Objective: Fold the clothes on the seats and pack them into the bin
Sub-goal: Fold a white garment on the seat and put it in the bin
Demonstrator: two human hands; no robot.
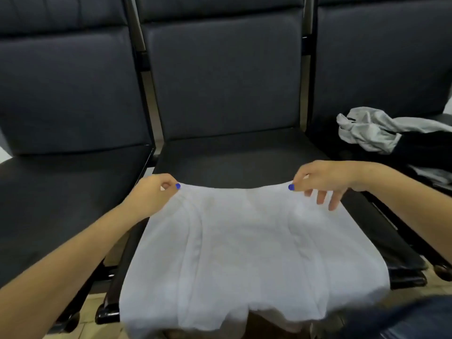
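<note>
Your left hand (152, 192) pinches the far left corner of the white garment (244, 253) between thumb and forefinger, grip closed on the cloth. Your right hand (322, 179) pinches the far right corner the same way, while its other fingers (333, 201) hang loosely down over the fabric. Both thumbnails show blue polish.

The white garment lies spread over the middle seat (232, 155), its far edge lifted slightly and sagging between your 2 hands, its near edge draping over the seat's front at 6 o'clock. Vertical creases run down it, and it looks doubled over, though how many layers is hard to tell.

At 3 o'clock, on the right seat (367, 69), a crumpled grey garment (367, 130) sits on top of dark clothes (420, 148), well apart from the white one. At 9 o'clock stands the left seat (61, 179). The 3 seats are dark and padded, joined in a row. A patch of tiled floor (93, 311) shows at 7 o'clock, and a dark blurred shape fills the corner at 5 o'clock.
</note>
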